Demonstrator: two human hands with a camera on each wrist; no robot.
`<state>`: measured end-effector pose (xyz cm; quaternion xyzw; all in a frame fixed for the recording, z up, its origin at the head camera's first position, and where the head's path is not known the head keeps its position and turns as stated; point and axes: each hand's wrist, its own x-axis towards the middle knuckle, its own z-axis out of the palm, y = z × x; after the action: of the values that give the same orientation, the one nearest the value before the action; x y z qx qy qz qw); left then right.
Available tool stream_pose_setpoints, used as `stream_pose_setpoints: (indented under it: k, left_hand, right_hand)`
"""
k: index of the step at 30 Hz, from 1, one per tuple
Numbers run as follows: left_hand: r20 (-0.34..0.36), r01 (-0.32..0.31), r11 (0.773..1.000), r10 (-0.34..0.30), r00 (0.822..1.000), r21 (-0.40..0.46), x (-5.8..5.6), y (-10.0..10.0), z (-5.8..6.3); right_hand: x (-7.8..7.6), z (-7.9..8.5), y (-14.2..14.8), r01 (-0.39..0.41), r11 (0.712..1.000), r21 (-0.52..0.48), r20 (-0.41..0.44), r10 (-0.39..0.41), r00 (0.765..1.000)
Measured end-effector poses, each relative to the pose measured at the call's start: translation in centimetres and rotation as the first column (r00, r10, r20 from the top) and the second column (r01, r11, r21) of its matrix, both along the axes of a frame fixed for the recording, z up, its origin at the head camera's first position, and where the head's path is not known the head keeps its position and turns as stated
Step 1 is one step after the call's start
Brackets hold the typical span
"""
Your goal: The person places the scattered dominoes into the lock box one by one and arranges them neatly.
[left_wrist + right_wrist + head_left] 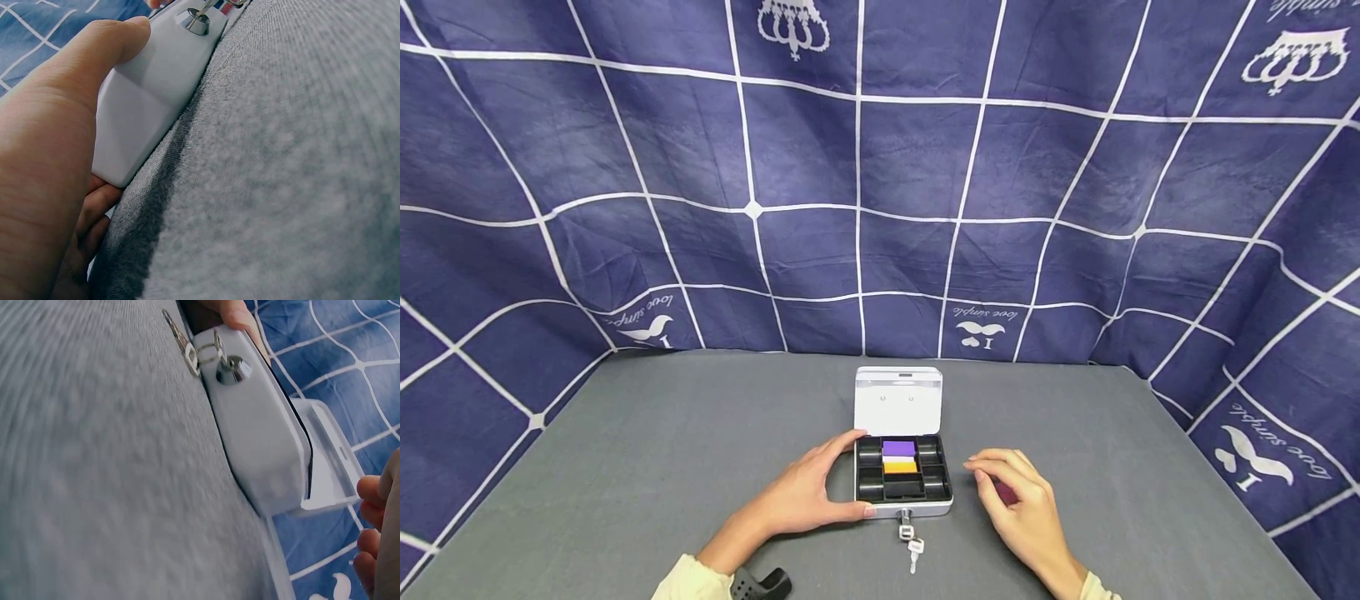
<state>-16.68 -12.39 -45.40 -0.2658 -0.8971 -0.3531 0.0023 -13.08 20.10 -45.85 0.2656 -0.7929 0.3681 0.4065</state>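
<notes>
A small white lockable cash box (912, 510) stands with its lid (898, 408) raised. Its black tray (871, 483) has compartments; in the middle ones lie a purple piece (898, 448), a thin white strip and an orange piece (901, 467). A key is in the front lock (234, 370), with a second key (181, 340) hanging from its ring. My left hand (808, 492) grips the box's left side, thumb at the front corner. Right of the box is my right hand (1018, 504), fingers curled round a dark red thing (1006, 493), mostly hidden.
Grey cloth covers the table (700, 433). Behind it and at both sides hangs a blue curtain (805, 150) with white lines. A black strap (760, 585) is on my left wrist, at the sleeve's cuff.
</notes>
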Motion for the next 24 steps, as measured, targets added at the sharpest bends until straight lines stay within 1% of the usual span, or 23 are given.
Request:
stream_pose_setpoints:
  k: [8,15,18,24]
  left_hand:
    - [-0.001,0.002,1.000,-0.002,1.000,-0.006,0.0,0.0,-0.3]
    - [0.006,0.001,1.000,-0.001,1.000,0.003,-0.1,0.1,-0.1]
    - [0.009,0.000,1.000,0.000,1.000,0.004,-0.1,0.1,0.0]
    - [0.005,-0.002,1.000,0.002,1.000,0.001,-0.1,0.1,-0.1]
  right_hand:
    - [0.2,0.6,1.8,0.078,0.997,-0.010,0.007,-0.078,0.997]
    - [0.3,1.4,3.9,0.126,0.992,-0.014,0.012,-0.125,0.992]
    - [0.5,1.5,4.8,0.151,0.988,0.001,0.044,-0.151,0.988]
    - [1.1,1.0,6.6,0.199,0.980,0.024,0.159,-0.200,0.967]
